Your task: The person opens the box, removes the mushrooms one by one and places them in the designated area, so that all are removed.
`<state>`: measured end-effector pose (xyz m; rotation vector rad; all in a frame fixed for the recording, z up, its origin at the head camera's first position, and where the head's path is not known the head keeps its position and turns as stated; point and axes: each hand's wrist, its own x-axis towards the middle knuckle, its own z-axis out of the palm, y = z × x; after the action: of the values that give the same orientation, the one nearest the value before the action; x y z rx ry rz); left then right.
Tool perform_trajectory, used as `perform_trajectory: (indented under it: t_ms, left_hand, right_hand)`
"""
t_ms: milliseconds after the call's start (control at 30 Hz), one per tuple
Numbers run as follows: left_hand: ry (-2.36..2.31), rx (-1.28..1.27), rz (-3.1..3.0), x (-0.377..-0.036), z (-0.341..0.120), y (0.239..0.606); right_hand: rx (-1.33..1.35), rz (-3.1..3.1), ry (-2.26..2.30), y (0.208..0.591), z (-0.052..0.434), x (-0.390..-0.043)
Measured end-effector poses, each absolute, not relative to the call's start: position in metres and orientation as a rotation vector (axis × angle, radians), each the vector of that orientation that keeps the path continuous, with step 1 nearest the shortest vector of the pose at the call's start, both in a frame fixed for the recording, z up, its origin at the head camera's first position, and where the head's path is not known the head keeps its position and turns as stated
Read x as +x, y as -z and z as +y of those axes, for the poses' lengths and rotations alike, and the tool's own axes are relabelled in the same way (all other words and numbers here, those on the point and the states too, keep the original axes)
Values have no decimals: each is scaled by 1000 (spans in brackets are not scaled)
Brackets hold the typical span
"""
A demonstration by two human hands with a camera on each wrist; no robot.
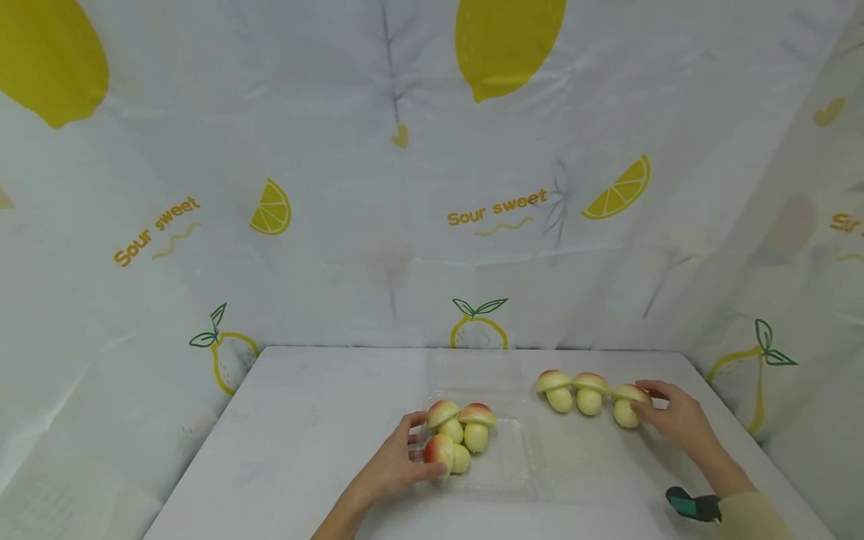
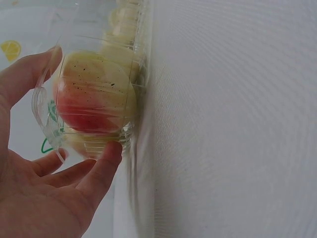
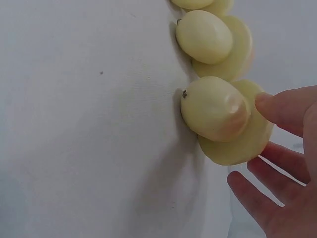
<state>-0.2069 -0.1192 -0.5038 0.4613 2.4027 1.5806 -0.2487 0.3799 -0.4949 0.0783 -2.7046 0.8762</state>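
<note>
Head view: in the lower centre of the frame, the left hand (image 1: 398,469) rests at the left edge of a clear plastic tray (image 1: 513,465) that holds three toy mushrooms (image 1: 459,435) with red-blushed caps. Its fingers curl loosely toward the tray and the nearest mushroom. To the right, three more mushrooms stand in a row on the white table (image 1: 304,435); the right hand (image 1: 678,420) touches the rightmost mushroom (image 1: 628,405) with relaxed, spread fingers. A dark wristband (image 1: 691,506) shows at the lower right.

Left wrist view: the tray's clear wall (image 2: 44,119) fills the upper left, with a red and yellow mushroom cap (image 2: 94,99) behind it. The thumb (image 2: 101,171) presses the tray's lower corner and a finger lies on its top edge, so the hand steadies the tray rather than the mushroom.

Right wrist view: the rightmost mushroom (image 3: 218,116) lies at centre right, pale stem toward the camera, with its neighbour (image 3: 208,37) above. The fingers (image 3: 282,106) are straight and only just meet the cap's edge; nothing is pinched yet.

By my judgement, the step in hand is taking hold of this loose mushroom while the tray is kept still. The next move calls for closing the thumb and fingers round the cap without knocking its neighbour.
</note>
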Motion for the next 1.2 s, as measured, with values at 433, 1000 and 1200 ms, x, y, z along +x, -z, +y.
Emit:
perform_trajectory:
  t_ms: [433,1000,1200]
  left_hand:
    - [-1564,457,2410,-206,-118,503]
    - [-1579,470,2420,-209,-120,506]
    - [-1575,470,2425,-209,-119,507]
  right_hand:
    - [129,-2636,-834,469,358,-232]
    - [265,-2518,-943,437,300,-214]
    - [287,-2525,-934,437,282,-211]
